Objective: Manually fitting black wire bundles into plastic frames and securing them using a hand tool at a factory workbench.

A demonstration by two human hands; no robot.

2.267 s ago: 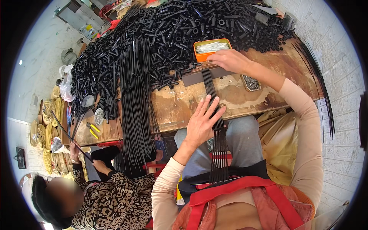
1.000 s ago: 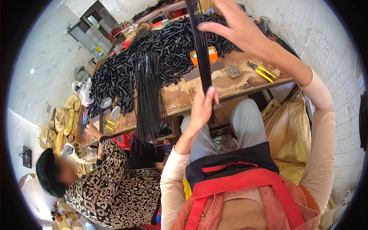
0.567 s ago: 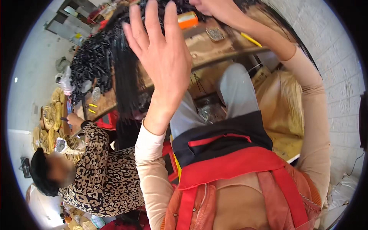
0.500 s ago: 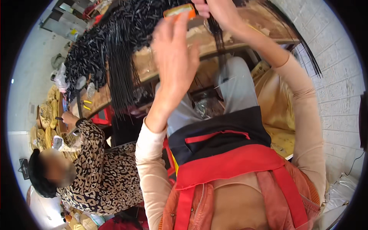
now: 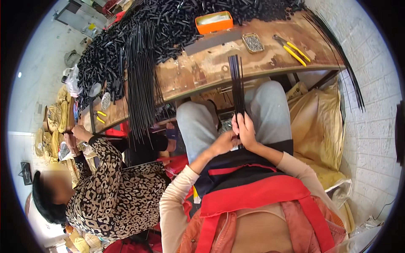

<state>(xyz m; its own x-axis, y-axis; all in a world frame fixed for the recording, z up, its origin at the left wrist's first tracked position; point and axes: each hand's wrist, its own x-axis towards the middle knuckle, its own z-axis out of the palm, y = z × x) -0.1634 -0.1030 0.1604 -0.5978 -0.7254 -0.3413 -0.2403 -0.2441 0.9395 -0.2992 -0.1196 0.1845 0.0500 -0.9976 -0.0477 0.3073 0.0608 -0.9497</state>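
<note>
A bundle of thin, straight black strands [image 5: 236,80] stands nearly upright between my knees, its far ends reaching the table's front edge. My right hand [image 5: 247,131] is closed round its lower part. Against the bundle's near end, my left hand [image 5: 224,142] has its fingers bent and pressed together beside my right. My right hand partly hides what those fingertips grip. Beyond the bundle, on the wooden table [image 5: 190,69], are a small clear dish of metal pieces [image 5: 253,43], yellow-handled pliers [image 5: 295,51] and an orange box [image 5: 214,22].
Short black tubes [image 5: 168,31] lie heaped across the table's far side. Long black strands [image 5: 142,80] hang over its front edge on the left, and more strands [image 5: 339,59] at the right end. A co-worker in a leopard-print top [image 5: 114,189] sits at my left. A golden sack [image 5: 316,130] stands at right.
Both my hands have come down from above the table to my lap. The strand bundle has come with them, and the dish and pliers now show.
</note>
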